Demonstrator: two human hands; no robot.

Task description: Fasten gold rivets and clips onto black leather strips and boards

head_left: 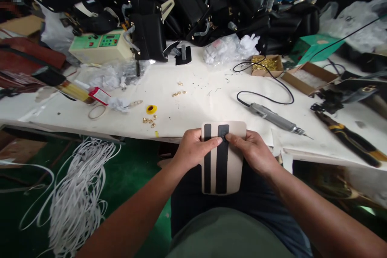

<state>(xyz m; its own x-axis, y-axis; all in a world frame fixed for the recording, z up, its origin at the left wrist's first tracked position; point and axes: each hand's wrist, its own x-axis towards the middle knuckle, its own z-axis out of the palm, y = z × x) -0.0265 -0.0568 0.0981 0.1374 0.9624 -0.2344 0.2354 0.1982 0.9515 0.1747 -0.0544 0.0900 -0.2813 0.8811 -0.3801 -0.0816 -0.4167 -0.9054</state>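
Note:
Between my two hands is a beige flat panel with rounded corners and two black stripes running down it. My left hand grips its left edge, the thumb lying across onto the wider black stripe. On the other edge, my right hand holds the panel with its thumb pressed near the top of that same stripe, by a small round dark mark. The fingers of both hands are hidden behind the panel. Its lower part hangs over my lap, in front of the table edge.
A grey electric screwdriver with a black cable and yellow-black pliers lie on the white table. Gold fittings sit near a yellow tape roll. Black bags pile behind. White cord hangs lower left.

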